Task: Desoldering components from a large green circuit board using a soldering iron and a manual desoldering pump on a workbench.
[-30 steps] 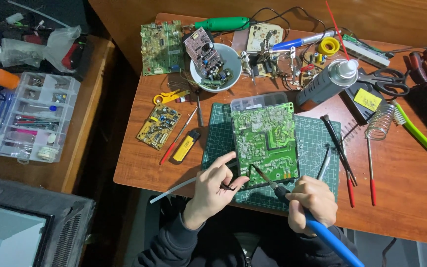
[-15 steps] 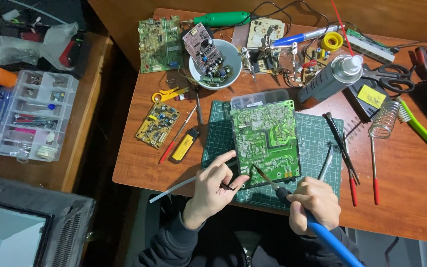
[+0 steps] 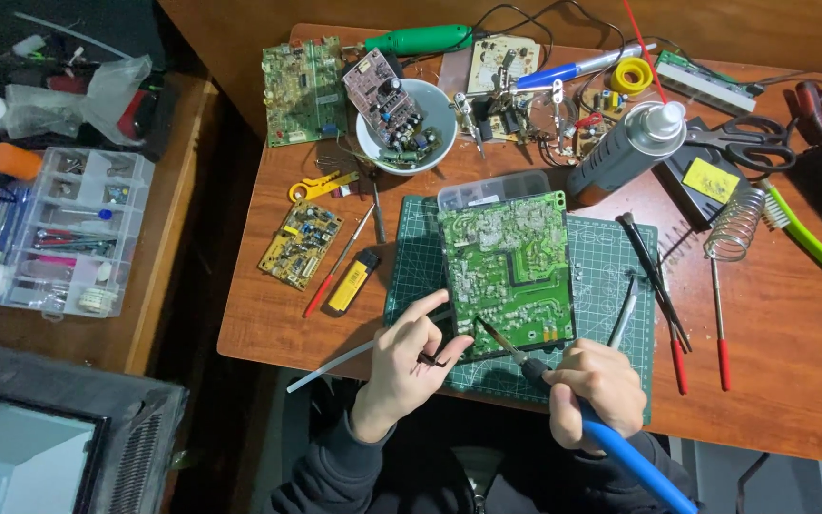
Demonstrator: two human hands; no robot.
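A flat green circuit board (image 3: 509, 271), silvery with solder, lies on a gridded green cutting mat (image 3: 611, 286) at the wooden table's (image 3: 792, 381) near edge. The right hand (image 3: 599, 392) grips a blue-handled soldering iron (image 3: 563, 400), tip on the board. The left hand (image 3: 411, 362) pinches thin dark tweezers (image 3: 437, 359) beside it. A grey spray can (image 3: 625, 152) lies behind.

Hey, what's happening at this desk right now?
A person is working on a green circuit board that lies on a cutting mat. The right hand holds a blue-handled soldering iron, its tip at the board's near edge. The left hand pinches a small dark part beside that edge. Tools and other boards lie around.
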